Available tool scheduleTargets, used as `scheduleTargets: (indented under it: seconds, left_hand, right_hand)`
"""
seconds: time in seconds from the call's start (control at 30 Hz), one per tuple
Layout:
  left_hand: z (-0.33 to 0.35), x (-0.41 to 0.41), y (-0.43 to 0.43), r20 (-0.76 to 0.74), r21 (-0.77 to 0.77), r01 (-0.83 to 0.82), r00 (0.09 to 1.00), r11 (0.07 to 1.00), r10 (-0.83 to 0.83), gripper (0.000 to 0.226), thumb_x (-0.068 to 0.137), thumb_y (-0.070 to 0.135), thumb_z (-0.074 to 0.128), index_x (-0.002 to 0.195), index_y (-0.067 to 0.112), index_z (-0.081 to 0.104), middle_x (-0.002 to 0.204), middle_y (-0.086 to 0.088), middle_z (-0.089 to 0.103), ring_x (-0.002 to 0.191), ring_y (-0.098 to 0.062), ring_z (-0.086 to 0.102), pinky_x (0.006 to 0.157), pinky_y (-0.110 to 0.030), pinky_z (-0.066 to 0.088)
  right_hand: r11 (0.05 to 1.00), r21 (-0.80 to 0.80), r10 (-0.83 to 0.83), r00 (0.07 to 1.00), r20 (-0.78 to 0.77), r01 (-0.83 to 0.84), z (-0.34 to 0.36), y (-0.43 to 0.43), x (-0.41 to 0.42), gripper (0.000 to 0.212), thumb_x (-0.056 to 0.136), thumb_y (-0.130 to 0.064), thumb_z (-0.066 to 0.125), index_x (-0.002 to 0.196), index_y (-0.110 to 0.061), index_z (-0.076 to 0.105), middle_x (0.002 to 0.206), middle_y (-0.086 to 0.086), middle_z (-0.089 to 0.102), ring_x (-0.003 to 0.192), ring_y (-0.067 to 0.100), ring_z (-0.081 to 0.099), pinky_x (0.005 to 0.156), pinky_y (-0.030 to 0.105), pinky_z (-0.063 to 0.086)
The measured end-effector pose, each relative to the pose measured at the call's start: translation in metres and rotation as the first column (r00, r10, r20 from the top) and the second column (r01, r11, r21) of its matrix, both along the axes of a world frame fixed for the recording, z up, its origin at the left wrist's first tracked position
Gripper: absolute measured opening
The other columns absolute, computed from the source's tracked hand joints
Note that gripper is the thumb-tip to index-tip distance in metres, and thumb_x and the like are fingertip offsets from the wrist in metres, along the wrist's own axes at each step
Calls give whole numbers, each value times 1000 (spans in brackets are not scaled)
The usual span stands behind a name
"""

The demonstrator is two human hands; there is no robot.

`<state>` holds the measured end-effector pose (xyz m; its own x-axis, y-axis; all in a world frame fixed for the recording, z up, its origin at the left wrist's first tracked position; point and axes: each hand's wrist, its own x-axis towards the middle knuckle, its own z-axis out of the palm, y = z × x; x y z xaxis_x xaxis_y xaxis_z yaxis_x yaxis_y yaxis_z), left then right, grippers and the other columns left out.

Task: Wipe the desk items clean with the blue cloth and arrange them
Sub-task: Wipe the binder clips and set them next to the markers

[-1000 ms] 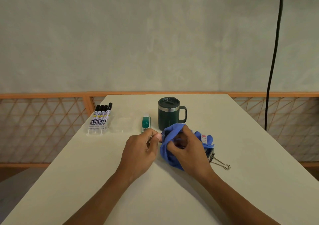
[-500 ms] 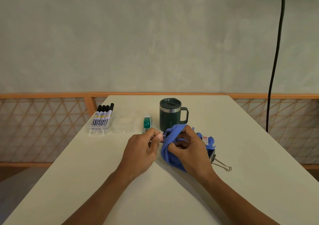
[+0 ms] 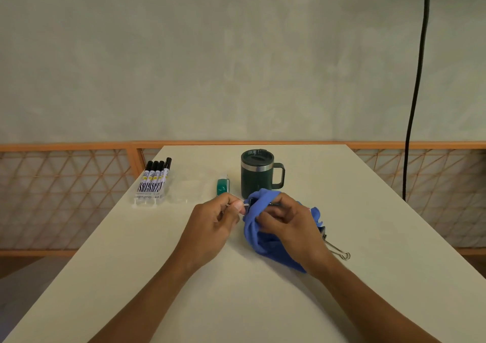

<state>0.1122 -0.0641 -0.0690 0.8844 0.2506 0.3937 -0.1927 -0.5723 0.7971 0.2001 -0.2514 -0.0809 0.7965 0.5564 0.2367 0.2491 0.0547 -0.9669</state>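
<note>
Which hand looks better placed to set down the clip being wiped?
Probably left. The left hand pinches the binder clip by its wire handle, while the right hand is busy gripping the blue cloth.

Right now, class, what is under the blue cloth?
A binder clip pokes out, its wire pinched by the left hand; a second clip sticks out beside the right hand. The cloth hides the rest.

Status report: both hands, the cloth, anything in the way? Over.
Left hand pinches binder clip. Right hand grips blue cloth round it. Second binder clip by right wrist; green mug behind.
</note>
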Motion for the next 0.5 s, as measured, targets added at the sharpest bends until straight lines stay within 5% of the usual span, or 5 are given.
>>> scheduleTargets:
  seconds: [0.17, 0.5]
  left_hand:
    - [5, 0, 1, -32, -182, 96, 994, 979, -103, 27, 113, 31, 56, 97, 17, 72, 66, 7, 53, 64, -12, 43, 62, -22, 37]
    - [5, -3, 1, -8, -84, 131, 991, 988, -132, 24, 112, 32, 57, 93, 22, 67, 68, 6, 54, 65, -14, 45, 66, -34, 42]
  right_hand:
    - [952, 198, 265, 953, -148, -234, 9, -11, -3, 37, 108, 3, 57, 144, -4, 60, 127, 30, 70, 125, 44, 68, 114, 52, 51]
    - [994, 105, 27, 998, -57, -21, 7, -2, 0, 28, 105, 1, 60, 125, -12, 74, 122, 9, 78, 113, 34, 76, 99, 57, 61]
